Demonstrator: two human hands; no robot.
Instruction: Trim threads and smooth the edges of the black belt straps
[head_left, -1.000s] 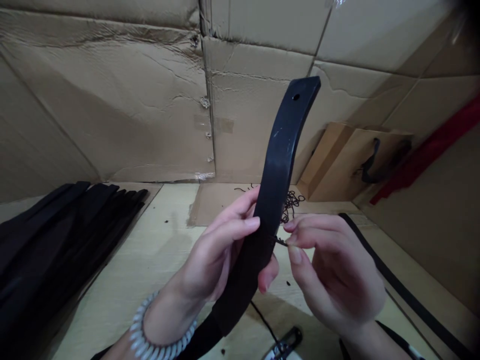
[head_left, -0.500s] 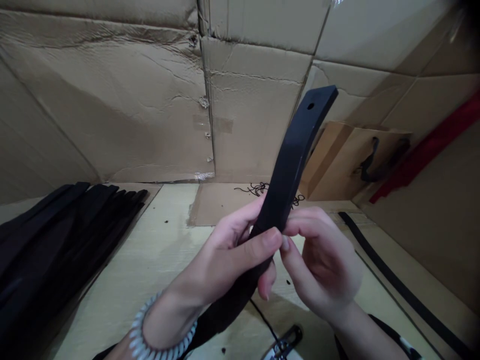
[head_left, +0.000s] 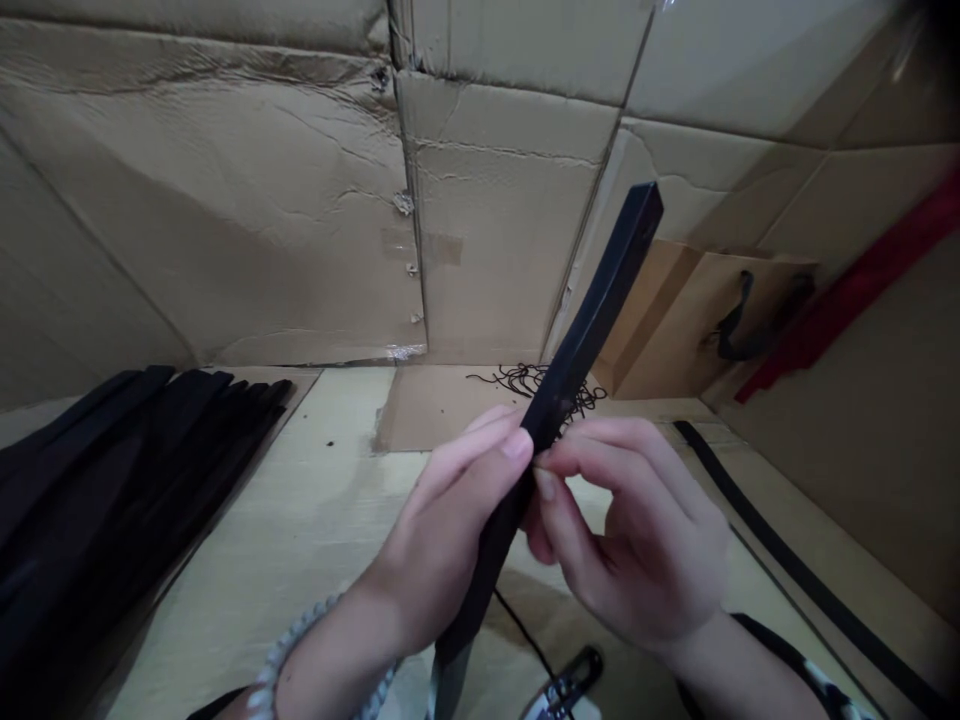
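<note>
Together, the left hand [head_left: 442, 540] and right hand [head_left: 637, 540] pinch one black strap [head_left: 577, 340], edge-on, above the tabletop's [head_left: 300, 520] near edge.

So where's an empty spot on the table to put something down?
Bare wood lies between the stack of black straps and the left hand. It is crowded behind the held strap, by the thread tangle, and beside the right hand, where a long strap lies.

Matt black leather-like strap [head_left: 592, 310], creased brown cardboard wall [head_left: 225, 200], pale smooth wood-grain table [head_left: 300, 530], kraft paper bag [head_left: 675, 330]
</note>
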